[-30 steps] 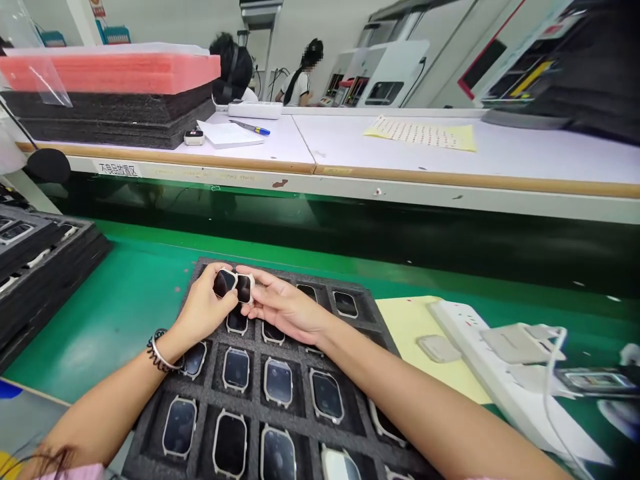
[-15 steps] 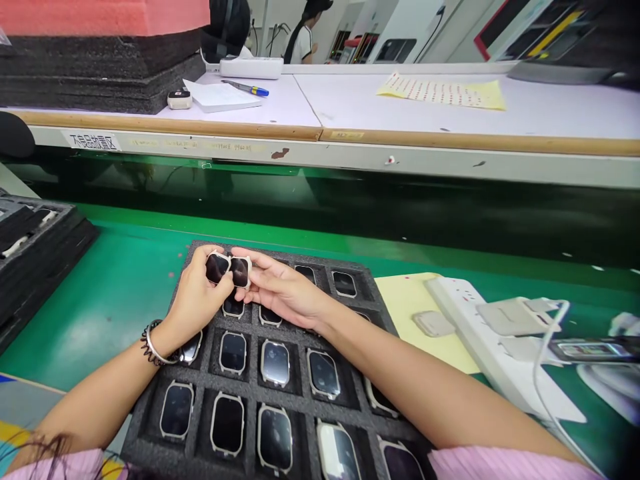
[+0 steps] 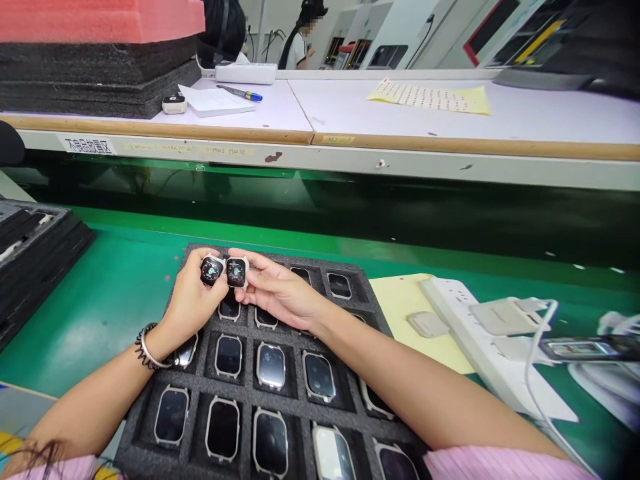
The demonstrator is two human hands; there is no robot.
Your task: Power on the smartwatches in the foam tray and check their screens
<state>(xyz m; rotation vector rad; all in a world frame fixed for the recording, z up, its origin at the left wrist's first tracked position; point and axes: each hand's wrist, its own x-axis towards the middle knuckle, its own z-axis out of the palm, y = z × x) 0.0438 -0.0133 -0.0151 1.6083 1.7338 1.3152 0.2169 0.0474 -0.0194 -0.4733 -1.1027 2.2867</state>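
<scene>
My left hand (image 3: 193, 300) pinches a beige watch body (image 3: 211, 270) whose screen is lit. Right beside it, my right hand (image 3: 280, 293) grips a second watch body (image 3: 237, 273), also lit, and the two watches touch side by side. Both hands hover over the far left part of a black foam tray (image 3: 295, 393). Several watch bodies with dark screens (image 3: 271, 366) lie face up in the tray's pockets. A bracelet sits on my left wrist.
A white power strip (image 3: 480, 347) with plugs and a cable lies at the right on a yellow sheet (image 3: 400, 300). Stacked black trays (image 3: 30, 240) stand at the left. Behind runs a white shelf (image 3: 400, 127) with paper, a pen and foam sheets. People work far back.
The screens of both held watches have lit up; they were dark before. My hands have stayed over the tray's far left part while the camera dipped slightly.
</scene>
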